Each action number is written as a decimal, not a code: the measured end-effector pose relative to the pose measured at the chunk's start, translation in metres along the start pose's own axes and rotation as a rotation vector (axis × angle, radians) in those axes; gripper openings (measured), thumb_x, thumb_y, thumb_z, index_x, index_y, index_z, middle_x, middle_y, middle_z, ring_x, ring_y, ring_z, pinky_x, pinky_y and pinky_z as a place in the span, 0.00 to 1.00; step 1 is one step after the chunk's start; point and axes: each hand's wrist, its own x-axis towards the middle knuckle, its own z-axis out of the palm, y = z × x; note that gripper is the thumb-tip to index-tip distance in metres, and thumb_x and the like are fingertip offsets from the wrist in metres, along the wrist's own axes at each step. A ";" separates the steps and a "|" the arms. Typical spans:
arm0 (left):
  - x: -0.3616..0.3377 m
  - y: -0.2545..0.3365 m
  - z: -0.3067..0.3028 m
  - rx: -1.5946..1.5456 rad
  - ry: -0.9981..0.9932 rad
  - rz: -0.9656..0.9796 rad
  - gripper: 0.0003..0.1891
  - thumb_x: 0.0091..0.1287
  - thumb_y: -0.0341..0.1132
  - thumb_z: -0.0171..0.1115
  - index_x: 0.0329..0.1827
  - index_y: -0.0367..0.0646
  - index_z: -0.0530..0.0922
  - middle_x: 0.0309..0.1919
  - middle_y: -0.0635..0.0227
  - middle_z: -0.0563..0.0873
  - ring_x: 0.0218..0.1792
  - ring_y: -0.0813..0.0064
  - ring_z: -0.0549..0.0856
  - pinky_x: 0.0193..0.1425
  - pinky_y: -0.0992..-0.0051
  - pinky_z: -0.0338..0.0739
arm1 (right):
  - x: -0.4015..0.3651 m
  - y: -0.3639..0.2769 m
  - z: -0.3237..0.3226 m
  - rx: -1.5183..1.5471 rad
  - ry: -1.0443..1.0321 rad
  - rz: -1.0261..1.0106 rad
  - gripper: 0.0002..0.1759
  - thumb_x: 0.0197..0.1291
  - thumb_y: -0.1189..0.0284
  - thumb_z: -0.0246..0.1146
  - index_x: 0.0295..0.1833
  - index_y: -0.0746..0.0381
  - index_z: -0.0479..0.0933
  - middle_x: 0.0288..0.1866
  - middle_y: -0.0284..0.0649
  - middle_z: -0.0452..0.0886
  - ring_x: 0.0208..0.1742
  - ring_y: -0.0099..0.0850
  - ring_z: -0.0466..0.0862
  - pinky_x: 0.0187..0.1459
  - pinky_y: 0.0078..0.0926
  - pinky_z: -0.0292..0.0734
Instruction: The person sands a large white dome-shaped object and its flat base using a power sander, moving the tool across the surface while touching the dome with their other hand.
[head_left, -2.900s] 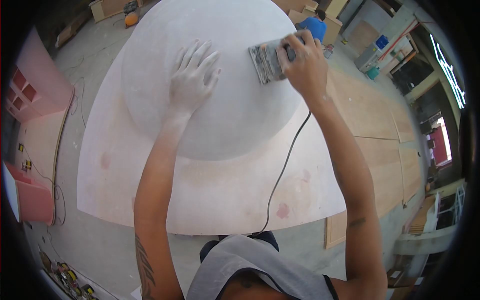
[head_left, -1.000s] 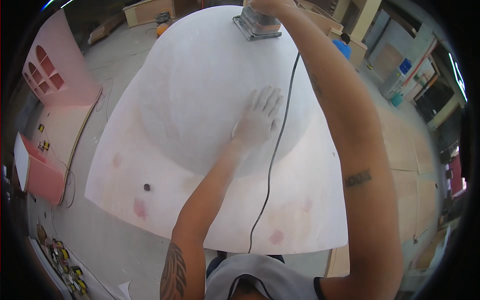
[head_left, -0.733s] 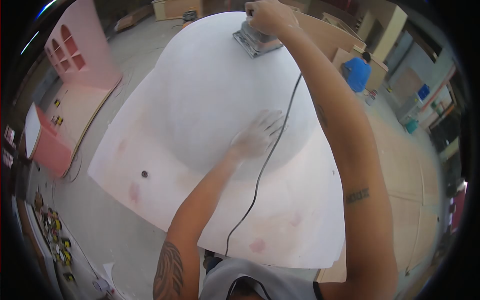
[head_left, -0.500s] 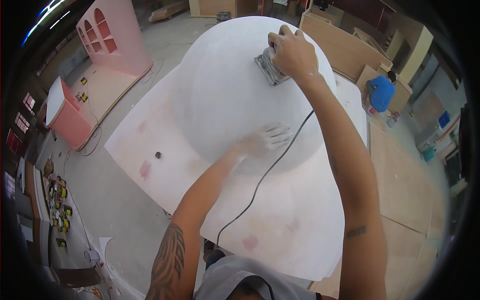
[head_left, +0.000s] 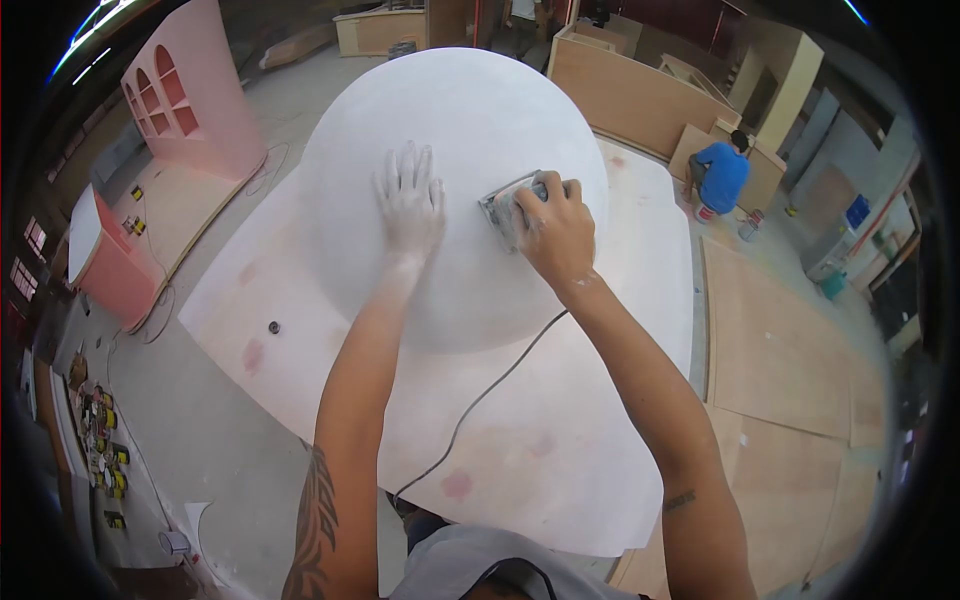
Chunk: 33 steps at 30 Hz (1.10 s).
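A large white dome [head_left: 460, 120] rises from a pale, stained board [head_left: 560, 480]. My right hand [head_left: 555, 228] grips an electric sander [head_left: 500, 212], its flat square pad against the right part of the dome. A dark power cord [head_left: 470, 408] trails from under my right wrist across the board toward my body. My left hand [head_left: 412, 205], coated in white dust, lies flat on the dome to the left of the sander, fingers spread and holding nothing.
A small dark round piece [head_left: 274, 327] rests on the board's left side. Pink arched shelving [head_left: 190, 90] stands at far left, with several cans [head_left: 110, 450] below. A person in blue [head_left: 722, 172] crouches at right, near plywood sheets [head_left: 780, 340].
My right hand has brought the sander down from the dome's upper right toward its middle. My left hand has moved up and left over the dome. The camera view has shifted slightly.
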 end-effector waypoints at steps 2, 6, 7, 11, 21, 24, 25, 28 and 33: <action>0.013 0.011 0.003 0.074 -0.005 0.006 0.33 0.84 0.45 0.54 0.90 0.53 0.66 0.91 0.60 0.64 0.91 0.50 0.58 0.93 0.41 0.46 | 0.019 0.010 0.003 -0.005 0.008 0.052 0.06 0.64 0.69 0.74 0.45 0.51 0.87 0.55 0.40 0.82 0.53 0.48 0.83 0.38 0.44 0.86; -0.002 0.020 0.001 0.083 -0.007 0.008 0.33 0.83 0.46 0.56 0.90 0.56 0.67 0.91 0.60 0.64 0.91 0.50 0.57 0.92 0.38 0.46 | 0.076 0.028 0.009 -0.043 0.001 0.171 0.06 0.68 0.64 0.71 0.47 0.52 0.87 0.55 0.43 0.83 0.56 0.51 0.84 0.43 0.48 0.90; -0.012 0.030 -0.004 0.088 -0.035 0.047 0.34 0.82 0.47 0.58 0.90 0.58 0.67 0.91 0.60 0.64 0.91 0.50 0.57 0.92 0.37 0.46 | 0.087 0.034 0.011 -0.061 -0.004 0.194 0.07 0.69 0.63 0.71 0.48 0.52 0.87 0.55 0.43 0.83 0.57 0.52 0.84 0.45 0.49 0.90; -0.065 0.040 -0.011 0.043 -0.123 0.164 0.34 0.78 0.47 0.63 0.89 0.63 0.70 0.90 0.59 0.64 0.91 0.47 0.57 0.91 0.33 0.46 | 0.101 0.043 0.015 -0.092 -0.043 0.244 0.08 0.70 0.61 0.70 0.48 0.51 0.88 0.56 0.43 0.84 0.57 0.53 0.85 0.47 0.49 0.91; -0.083 0.041 0.002 -0.073 0.037 0.168 0.28 0.73 0.45 0.70 0.77 0.64 0.84 0.87 0.67 0.71 0.89 0.52 0.63 0.90 0.35 0.53 | -0.033 0.042 -0.004 0.034 0.060 0.165 0.05 0.64 0.67 0.75 0.45 0.50 0.88 0.56 0.39 0.84 0.53 0.48 0.84 0.41 0.47 0.89; -0.086 0.042 0.003 -0.088 0.028 0.142 0.28 0.73 0.44 0.70 0.77 0.64 0.84 0.87 0.67 0.72 0.89 0.53 0.64 0.91 0.37 0.52 | -0.025 0.047 -0.001 0.023 0.049 0.133 0.05 0.65 0.67 0.75 0.45 0.50 0.87 0.56 0.39 0.84 0.53 0.48 0.84 0.41 0.47 0.88; -0.086 0.043 0.002 -0.094 0.023 0.134 0.28 0.73 0.44 0.70 0.77 0.64 0.84 0.87 0.67 0.72 0.89 0.53 0.64 0.91 0.37 0.52 | -0.013 0.047 -0.002 0.006 0.048 0.116 0.05 0.65 0.67 0.75 0.45 0.50 0.88 0.57 0.39 0.84 0.53 0.48 0.85 0.41 0.47 0.89; -0.086 0.044 0.000 -0.110 0.018 0.127 0.27 0.73 0.43 0.70 0.77 0.64 0.84 0.86 0.67 0.73 0.89 0.53 0.64 0.91 0.39 0.52 | 0.044 0.048 0.004 -0.030 0.043 0.110 0.05 0.68 0.64 0.73 0.46 0.50 0.88 0.57 0.40 0.84 0.54 0.49 0.86 0.44 0.46 0.90; -0.087 0.042 -0.002 -0.124 0.020 0.127 0.27 0.73 0.41 0.69 0.76 0.63 0.84 0.85 0.67 0.75 0.88 0.53 0.66 0.91 0.40 0.53 | 0.118 0.056 0.019 -0.116 -0.031 0.128 0.08 0.72 0.60 0.69 0.51 0.48 0.90 0.58 0.41 0.85 0.57 0.51 0.87 0.48 0.47 0.91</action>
